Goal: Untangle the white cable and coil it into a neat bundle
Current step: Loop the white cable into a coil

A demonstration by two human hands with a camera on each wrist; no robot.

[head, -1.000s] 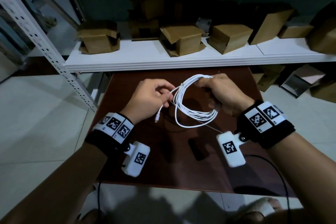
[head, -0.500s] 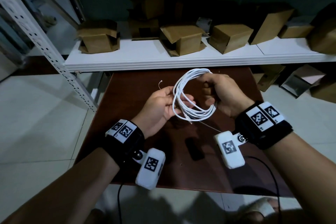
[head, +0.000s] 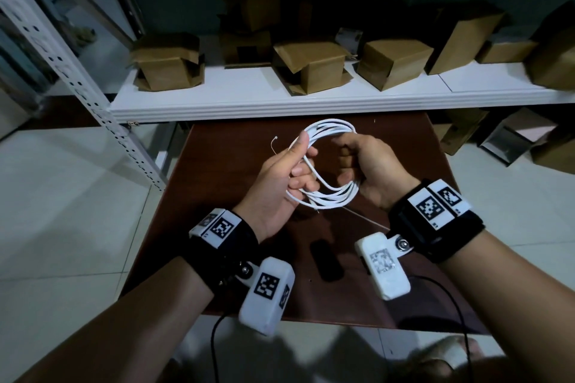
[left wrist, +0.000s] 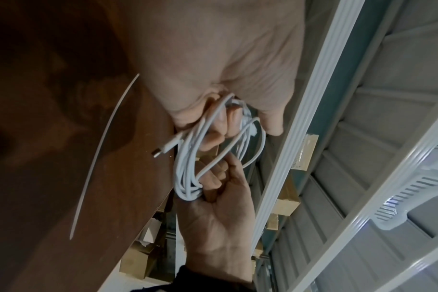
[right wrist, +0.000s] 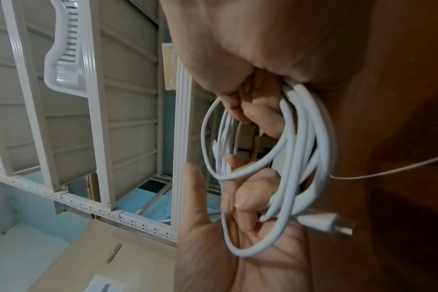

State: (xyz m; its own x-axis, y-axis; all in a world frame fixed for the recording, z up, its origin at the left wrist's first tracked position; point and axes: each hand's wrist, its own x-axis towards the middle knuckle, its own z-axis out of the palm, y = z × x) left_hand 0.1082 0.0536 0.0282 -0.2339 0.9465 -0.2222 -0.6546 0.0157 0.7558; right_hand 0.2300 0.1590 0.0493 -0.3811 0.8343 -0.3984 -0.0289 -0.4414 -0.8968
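Cable [head: 323, 162] already in several round loops, held in air over table [head: 404, 146] between both hands. Right hand [head: 370, 174] fisted round loops; left hand [head: 283, 183] curled on other side. Plug end [right wrist: 325, 223] loose; needs tucking, probably near done

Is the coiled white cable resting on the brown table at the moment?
No, the white cable is held up above the brown table, gripped by the left hand and the right hand.
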